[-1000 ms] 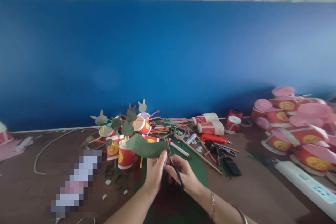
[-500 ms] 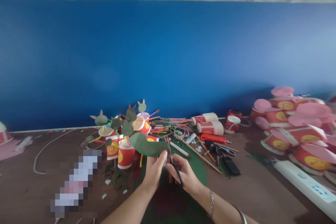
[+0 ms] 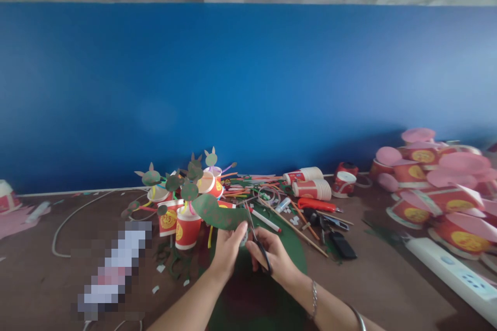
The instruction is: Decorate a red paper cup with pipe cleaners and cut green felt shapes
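Note:
My left hand [image 3: 229,251] pinches a curved strip of green paper [image 3: 217,213] by its right end, with the rounded end reaching out to the left. My right hand [image 3: 272,253] is closed round the black handles of a pair of scissors [image 3: 259,245]. Their blades point upward and meet the strip's right edge beside my left thumb. Below both hands lies a large green sheet [image 3: 287,248]. Left of the strip stands a red paper cup [image 3: 188,227] topped with a green paper round.
More decorated cups [image 3: 158,194] crowd behind on the left. Stacked paper cups [image 3: 310,190], a red-handled cutter [image 3: 316,204], a marker [image 3: 266,220] and a stick [image 3: 298,230] lie beyond my hands. Pink-topped cups [image 3: 427,181] and a white power strip [image 3: 452,269] occupy the right.
Almost nothing differs. The view has shifted very slightly, and both hands keep their hold on the paper strip and the scissors.

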A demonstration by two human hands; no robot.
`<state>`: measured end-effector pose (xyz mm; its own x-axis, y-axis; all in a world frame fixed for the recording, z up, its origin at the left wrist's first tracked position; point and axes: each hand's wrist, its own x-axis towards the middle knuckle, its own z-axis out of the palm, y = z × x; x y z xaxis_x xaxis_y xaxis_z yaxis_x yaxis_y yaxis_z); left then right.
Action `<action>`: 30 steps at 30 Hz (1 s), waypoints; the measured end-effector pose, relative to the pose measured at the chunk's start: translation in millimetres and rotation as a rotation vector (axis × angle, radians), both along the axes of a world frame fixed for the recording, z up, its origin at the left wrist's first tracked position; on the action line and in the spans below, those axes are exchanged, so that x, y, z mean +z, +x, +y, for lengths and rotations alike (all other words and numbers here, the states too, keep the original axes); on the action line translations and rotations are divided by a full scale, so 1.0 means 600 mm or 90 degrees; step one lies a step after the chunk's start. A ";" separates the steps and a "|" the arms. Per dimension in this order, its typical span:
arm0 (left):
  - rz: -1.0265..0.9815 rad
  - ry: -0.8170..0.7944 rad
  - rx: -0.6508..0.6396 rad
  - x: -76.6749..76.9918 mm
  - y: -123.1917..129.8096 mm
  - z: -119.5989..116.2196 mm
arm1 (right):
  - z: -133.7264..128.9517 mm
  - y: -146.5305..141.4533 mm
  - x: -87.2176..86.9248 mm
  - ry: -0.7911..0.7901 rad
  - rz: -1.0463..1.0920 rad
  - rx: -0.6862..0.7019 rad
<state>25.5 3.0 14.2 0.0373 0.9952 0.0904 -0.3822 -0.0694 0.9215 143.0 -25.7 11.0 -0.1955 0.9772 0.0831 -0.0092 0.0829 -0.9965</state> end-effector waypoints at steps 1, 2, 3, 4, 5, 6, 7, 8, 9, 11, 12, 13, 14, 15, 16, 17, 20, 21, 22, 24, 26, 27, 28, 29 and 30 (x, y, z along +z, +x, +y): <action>0.002 -0.001 -0.003 -0.001 0.000 0.000 | 0.000 0.000 -0.001 -0.002 0.002 0.000; 0.005 -0.002 -0.008 -0.002 0.000 0.000 | 0.001 0.000 -0.001 -0.004 0.005 0.000; 0.010 -0.001 -0.015 -0.002 0.000 0.000 | 0.001 0.001 -0.002 -0.003 0.007 -0.001; 0.017 0.000 -0.023 -0.002 0.000 -0.001 | 0.001 0.001 -0.003 -0.003 0.009 -0.002; 0.024 0.001 -0.031 -0.002 0.000 -0.001 | 0.001 0.001 -0.004 -0.002 0.012 -0.003; 0.028 0.002 -0.037 -0.002 0.000 -0.001 | 0.001 0.001 -0.005 -0.001 0.014 -0.002; 0.030 0.002 -0.039 -0.002 0.000 -0.002 | 0.002 0.001 -0.005 0.001 0.016 -0.002; 0.030 0.003 -0.042 -0.003 0.000 -0.002 | 0.002 0.001 -0.006 0.003 0.017 0.000; 0.028 0.004 -0.046 -0.003 0.000 -0.001 | 0.001 0.000 -0.006 0.005 0.016 0.001; 0.024 0.010 -0.050 -0.004 0.000 0.000 | 0.001 0.000 -0.005 0.008 0.012 0.001; 0.022 0.013 -0.052 -0.005 -0.001 0.000 | 0.001 0.000 -0.005 0.010 0.010 0.001; 0.021 0.014 -0.051 -0.006 -0.001 0.001 | 0.001 0.000 -0.005 0.013 0.009 0.001; 0.019 0.014 -0.048 -0.008 -0.001 0.002 | 0.001 0.000 -0.004 0.016 0.011 0.001; 0.018 0.012 -0.045 -0.009 -0.002 0.002 | 0.000 0.000 -0.004 0.019 0.013 0.001; 0.018 0.010 -0.044 -0.010 -0.002 0.002 | 0.000 0.000 -0.004 0.020 0.014 0.002; 0.018 0.008 -0.042 -0.011 -0.002 0.003 | 0.001 0.000 -0.004 0.020 0.014 0.003; 0.019 0.005 -0.034 -0.012 -0.002 0.002 | 0.001 0.000 -0.006 0.022 0.015 0.002; 0.019 0.005 -0.031 -0.012 -0.002 0.002 | 0.001 0.000 -0.006 0.025 0.015 0.001; 0.017 0.004 -0.028 -0.011 -0.002 0.002 | 0.002 0.001 -0.007 0.028 0.016 0.002; 0.016 0.002 -0.023 -0.010 -0.002 0.001 | 0.003 0.001 -0.008 0.033 0.015 0.002; 0.016 -0.001 -0.017 -0.008 -0.002 0.002 | 0.004 0.001 -0.009 0.035 0.013 0.004; 0.014 -0.002 -0.014 -0.008 -0.002 0.002 | 0.004 0.001 -0.010 0.035 0.013 0.004; 0.012 -0.002 -0.014 -0.007 -0.001 0.002 | 0.005 0.001 -0.010 0.035 0.012 0.004; 0.009 -0.001 -0.016 -0.006 -0.001 0.003 | 0.005 0.001 -0.011 0.034 0.011 0.003; 0.004 0.001 -0.016 -0.005 -0.001 0.003 | 0.006 0.002 -0.011 0.032 0.009 0.002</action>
<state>24.7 4.7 10.9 0.0635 0.9938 0.0916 -0.3774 -0.0611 0.9240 143.9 -22.3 4.4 -0.1976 0.9711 0.1342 -0.0229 0.1323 -0.9910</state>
